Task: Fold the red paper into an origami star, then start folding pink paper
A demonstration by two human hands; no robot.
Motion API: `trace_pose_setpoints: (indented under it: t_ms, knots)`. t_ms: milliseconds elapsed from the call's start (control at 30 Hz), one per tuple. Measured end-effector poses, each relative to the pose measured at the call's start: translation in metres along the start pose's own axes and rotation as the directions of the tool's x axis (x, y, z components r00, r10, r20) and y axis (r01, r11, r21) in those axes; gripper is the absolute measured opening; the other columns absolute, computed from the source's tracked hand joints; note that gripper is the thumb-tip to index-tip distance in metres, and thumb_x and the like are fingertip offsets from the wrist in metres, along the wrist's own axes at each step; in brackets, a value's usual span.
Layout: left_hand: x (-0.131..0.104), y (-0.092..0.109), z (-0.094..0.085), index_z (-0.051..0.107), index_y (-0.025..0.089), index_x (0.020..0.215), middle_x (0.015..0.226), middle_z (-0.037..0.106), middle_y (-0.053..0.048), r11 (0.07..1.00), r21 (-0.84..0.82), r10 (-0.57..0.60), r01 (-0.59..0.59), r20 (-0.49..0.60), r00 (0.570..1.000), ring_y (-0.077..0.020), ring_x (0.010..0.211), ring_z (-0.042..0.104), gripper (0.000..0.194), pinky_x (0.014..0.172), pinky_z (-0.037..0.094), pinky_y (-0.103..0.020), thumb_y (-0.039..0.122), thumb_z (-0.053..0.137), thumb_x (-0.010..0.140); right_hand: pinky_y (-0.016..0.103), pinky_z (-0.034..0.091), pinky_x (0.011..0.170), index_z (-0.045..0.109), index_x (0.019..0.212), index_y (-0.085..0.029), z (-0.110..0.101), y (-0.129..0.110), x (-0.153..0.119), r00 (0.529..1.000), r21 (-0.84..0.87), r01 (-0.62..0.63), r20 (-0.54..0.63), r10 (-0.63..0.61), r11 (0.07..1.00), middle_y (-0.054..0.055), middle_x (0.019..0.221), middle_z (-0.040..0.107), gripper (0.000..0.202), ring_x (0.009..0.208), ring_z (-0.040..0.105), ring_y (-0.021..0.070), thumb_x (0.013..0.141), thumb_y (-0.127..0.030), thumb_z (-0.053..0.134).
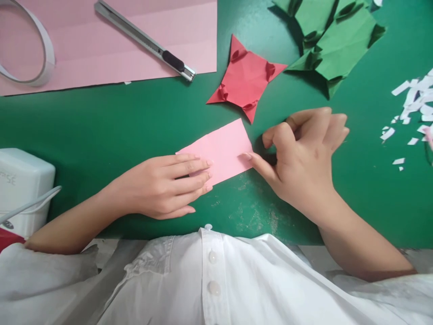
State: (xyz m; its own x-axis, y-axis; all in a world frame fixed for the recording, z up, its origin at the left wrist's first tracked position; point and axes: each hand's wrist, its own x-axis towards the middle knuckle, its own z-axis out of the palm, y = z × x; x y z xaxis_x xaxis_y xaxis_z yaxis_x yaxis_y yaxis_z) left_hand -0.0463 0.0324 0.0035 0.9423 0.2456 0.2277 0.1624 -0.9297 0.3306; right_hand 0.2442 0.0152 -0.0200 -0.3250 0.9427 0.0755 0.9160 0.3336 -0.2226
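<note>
A small pink paper rectangle [225, 151] lies tilted on the green table [111, 122] in front of me. My left hand [165, 185] rests flat over its left end, fingers stretched out. At the paper's right edge, the thumb of my right hand [301, 153] touches the corner; its other fingers are curled and raised, apart from the thumb. Just above the paper sits a red folded paper star [246, 79] with four points and curled folds.
Green folded paper shapes [348, 40] lie at the upper right, white paper scraps [419, 99] at the far right. A box cutter [142, 40] and a tape ring [49, 49] are on a large pink sheet [77, 67]. A white device [27, 176] with a cable stands left.
</note>
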Motion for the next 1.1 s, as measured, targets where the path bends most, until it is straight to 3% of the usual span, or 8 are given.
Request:
trace_pose_setpoints:
  t_ms: [167,367,467,633,733,867,967,1100]
  knots:
    - [-0.006,-0.008,-0.002,0.071,0.008,0.111,0.118,0.075,-0.013,0.992,-0.111,0.053,-0.056,-0.032,0.998,-0.0326,0.123,0.068,0.033,0.106,0.061,-0.045,0.033,0.057,0.094,0.053,0.044,0.079,0.064,0.105,-0.024,0.001,0.002,-0.002,1.0,-0.007,0.012,-0.014,-0.013,1.0,0.015,0.107,0.052,0.039,0.099,0.049,0.0345,0.096,-0.061,0.054]
    - [-0.007,-0.007,-0.001,0.072,0.009,0.108,0.108,0.077,-0.009,0.996,-0.058,0.065,-0.069,-0.07,0.995,-0.0226,0.111,0.073,0.026,0.104,0.062,-0.038,0.024,0.055,0.095,0.053,0.045,0.076,0.062,0.1,-0.024,0.003,0.003,-0.002,1.0,-0.026,0.021,-0.013,-0.021,0.999,0.014,0.107,0.053,0.044,0.097,0.05,0.0331,0.099,-0.065,0.045]
    - [-0.009,-0.007,-0.001,0.073,0.01,0.105,0.107,0.078,-0.009,0.993,0.04,0.115,-0.111,-0.107,0.988,-0.0211,0.109,0.074,0.022,0.105,0.061,-0.034,0.023,0.06,0.093,0.051,0.044,0.077,0.062,0.099,-0.023,0.004,0.004,-0.002,0.998,-0.029,0.028,-0.048,-0.029,0.999,0.014,0.105,0.055,0.042,0.096,0.051,0.0323,0.097,-0.063,0.05]
    - [-0.01,-0.008,-0.004,0.077,0.018,0.103,0.109,0.081,-0.001,0.957,0.242,0.186,-0.158,-0.098,0.978,-0.0142,0.109,0.076,0.025,0.105,0.062,-0.025,0.031,0.056,0.097,0.049,0.042,0.081,0.06,0.118,-0.022,0.003,0.005,0.0,0.989,0.049,0.137,-0.069,-0.133,0.989,0.016,0.111,0.061,0.034,0.099,0.056,0.0341,0.096,-0.048,0.059]
    - [-0.011,-0.009,-0.007,0.078,0.017,0.102,0.111,0.081,-0.001,0.943,0.29,0.191,-0.161,-0.076,0.979,-0.0139,0.11,0.076,0.029,0.105,0.062,-0.025,0.035,0.055,0.099,0.048,0.043,0.083,0.052,0.134,-0.022,0.001,0.003,0.003,0.971,0.073,0.221,-0.116,-0.211,0.973,0.016,0.119,0.064,0.039,0.103,0.059,0.0339,0.098,-0.037,0.055]
    - [-0.014,-0.01,-0.004,0.077,0.015,0.099,0.109,0.08,-0.007,0.957,0.275,0.133,-0.095,-0.122,0.984,-0.019,0.11,0.075,0.033,0.1,0.063,-0.031,0.041,0.057,0.098,0.047,0.046,0.087,0.04,0.147,-0.025,-0.001,0.002,0.008,0.946,0.133,0.308,-0.151,-0.288,0.942,0.015,0.127,0.065,0.052,0.104,0.063,0.0301,0.098,-0.035,0.056]
    - [-0.015,-0.01,0.0,0.075,0.011,0.099,0.108,0.078,-0.012,0.971,0.238,0.065,-0.012,-0.219,0.973,-0.0241,0.107,0.074,0.031,0.086,0.063,-0.035,0.04,0.064,0.095,0.044,0.049,0.084,0.037,0.15,-0.026,0.001,0.004,0.009,0.915,0.204,0.385,-0.212,-0.344,0.9,0.012,0.122,0.069,0.062,0.099,0.065,0.0273,0.094,-0.028,0.064]
    - [-0.009,-0.007,0.0,0.075,0.013,0.103,0.105,0.079,-0.009,0.943,0.332,0.034,0.034,-0.197,0.98,-0.022,0.103,0.074,0.027,0.081,0.059,-0.034,0.035,0.059,0.098,0.034,0.053,0.07,0.051,0.14,-0.027,0.0,0.0,0.008,0.888,0.335,0.448,-0.276,-0.368,0.829,0.004,0.099,0.072,0.059,0.08,0.064,0.0184,0.087,-0.006,0.066]
